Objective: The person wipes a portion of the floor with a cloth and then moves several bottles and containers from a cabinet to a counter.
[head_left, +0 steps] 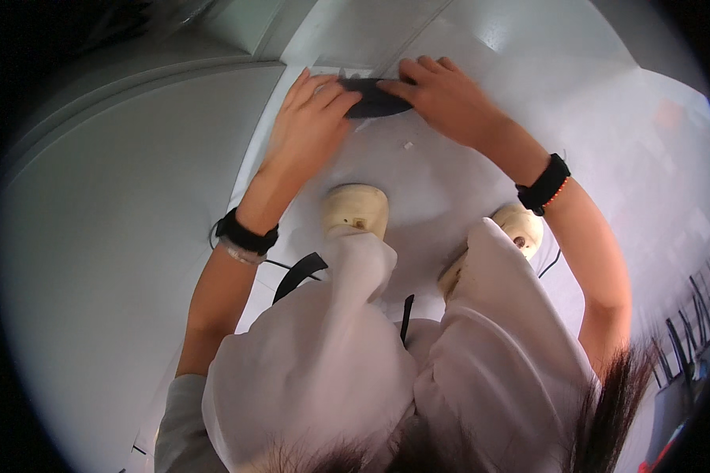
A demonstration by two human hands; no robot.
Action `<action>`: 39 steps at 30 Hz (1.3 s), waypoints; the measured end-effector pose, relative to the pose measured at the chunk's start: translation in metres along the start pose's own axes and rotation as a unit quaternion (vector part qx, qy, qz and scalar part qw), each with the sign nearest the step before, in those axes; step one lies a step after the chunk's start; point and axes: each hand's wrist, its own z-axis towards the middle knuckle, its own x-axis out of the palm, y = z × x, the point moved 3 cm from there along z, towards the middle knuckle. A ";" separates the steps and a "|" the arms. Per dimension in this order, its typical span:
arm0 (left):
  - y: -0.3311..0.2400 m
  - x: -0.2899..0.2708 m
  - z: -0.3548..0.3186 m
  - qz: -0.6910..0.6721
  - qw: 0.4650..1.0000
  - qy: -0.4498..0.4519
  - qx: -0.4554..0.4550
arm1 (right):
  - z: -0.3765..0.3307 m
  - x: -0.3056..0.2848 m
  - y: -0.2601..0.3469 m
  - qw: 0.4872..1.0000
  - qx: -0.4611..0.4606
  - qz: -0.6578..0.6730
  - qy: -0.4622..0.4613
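The person wears a loose white garment with a grey short sleeve on the left arm. Each wrist carries a black band: left, right, the right edged with orange beads. Beige shoes are worn. Black straps hang at the front.

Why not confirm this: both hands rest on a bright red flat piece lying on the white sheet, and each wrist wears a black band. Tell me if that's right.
Not quite. The head view shows the flat piece is dark, nearly black, not red. The rest holds: the left hand and right hand both rest on it on the white sheet, each wrist wearing a black band.
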 end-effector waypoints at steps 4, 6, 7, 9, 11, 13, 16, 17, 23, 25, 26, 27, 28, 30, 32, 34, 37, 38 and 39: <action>-0.027 -0.006 -0.028 -0.010 0.986 0.114 -0.122 | -0.001 0.002 0.018 0.993 -0.111 -0.034 -0.019; -0.033 0.010 -0.043 -0.065 0.974 0.117 -0.184 | 0.000 0.007 0.022 0.993 -0.091 -0.019 0.076; -0.036 0.016 -0.047 -0.094 0.965 0.118 -0.215 | -0.003 0.007 0.023 0.992 -0.085 -0.015 0.087; -0.045 0.026 -0.043 -0.135 0.958 0.119 -0.224 | -0.006 0.014 0.023 0.991 -0.091 -0.008 0.096; -0.047 0.038 -0.040 -0.165 0.955 0.120 -0.217 | -0.012 0.015 0.015 0.990 -0.115 0.009 0.085; -0.043 0.050 -0.039 -0.184 0.957 0.119 -0.192 | -0.015 0.014 0.013 0.988 -0.100 0.022 0.119; -0.046 0.061 -0.034 -0.191 0.952 0.145 -0.192 | -0.020 0.015 0.009 0.987 -0.084 0.042 0.132; -0.046 0.065 -0.031 -0.201 0.951 0.142 -0.187 | -0.023 0.017 0.006 0.987 -0.077 0.052 0.133; -0.061 0.105 -0.007 -0.240 0.938 0.194 -0.161 | -0.058 0.030 -0.017 0.988 -0.017 0.099 0.120; -0.069 0.124 -0.001 -0.255 0.928 0.209 -0.170 | -0.075 0.037 -0.025 0.987 0.004 0.109 0.119; -0.073 0.133 0.002 -0.261 0.930 0.209 -0.154 | -0.083 0.039 -0.029 0.986 0.016 0.113 0.118; -0.077 0.143 0.004 -0.267 0.931 0.207 -0.139 | -0.092 0.043 -0.032 0.987 0.023 0.100 0.124; -0.080 0.151 0.005 -0.273 0.932 0.206 -0.125 | -0.101 0.046 -0.035 0.987 0.030 0.087 0.130; -0.085 0.156 0.011 -0.272 0.933 0.209 -0.110 | -0.115 0.049 -0.041 0.989 0.048 0.065 0.122; -0.087 0.151 0.022 -0.239 0.948 0.188 -0.097 | -0.126 0.046 -0.048 0.992 0.072 0.048 0.096; -0.106 0.159 0.026 -0.168 0.970 0.133 -0.112 | -0.156 0.056 -0.058 0.993 0.096 0.035 0.054; -0.098 0.171 0.040 -0.126 0.991 0.047 -0.026 | -0.163 0.064 -0.068 0.989 0.143 0.017 0.043; -0.096 0.178 0.040 -0.140 0.988 0.058 -0.022 | -0.165 0.068 -0.068 0.986 0.157 0.014 0.053; -0.094 0.185 0.040 -0.154 0.985 0.068 -0.018 | -0.166 0.068 -0.066 0.985 0.165 0.012 0.055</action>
